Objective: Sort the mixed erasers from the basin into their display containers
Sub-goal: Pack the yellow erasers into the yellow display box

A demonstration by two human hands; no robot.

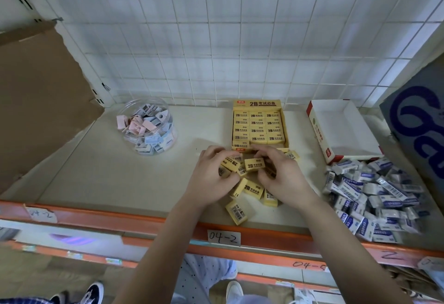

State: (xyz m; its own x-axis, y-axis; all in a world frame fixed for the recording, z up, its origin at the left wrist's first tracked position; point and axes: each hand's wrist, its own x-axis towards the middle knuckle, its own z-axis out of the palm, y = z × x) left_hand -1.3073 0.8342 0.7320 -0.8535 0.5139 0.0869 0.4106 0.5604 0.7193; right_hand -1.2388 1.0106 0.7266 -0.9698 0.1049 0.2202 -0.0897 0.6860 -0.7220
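The left grip (211, 176) has its fingers curled round a few yellow 2B erasers (230, 161). The right grip (282, 174), just beside it, pinches a single yellow eraser (254, 164) between thumb and bent fingers. More loose yellow erasers (252, 189) lie on the shelf (120, 171) just under and behind both grips, toward the person. Just beyond the grips stands the yellow display box (259, 128), with erasers packed in rows. Well left of the left grip sits a clear round jar (146, 125) of pink and blue erasers. Near the right grip's right side lies a heap of white-and-blue erasers (367, 195), and beyond it an open white box (341, 130) with red edges.
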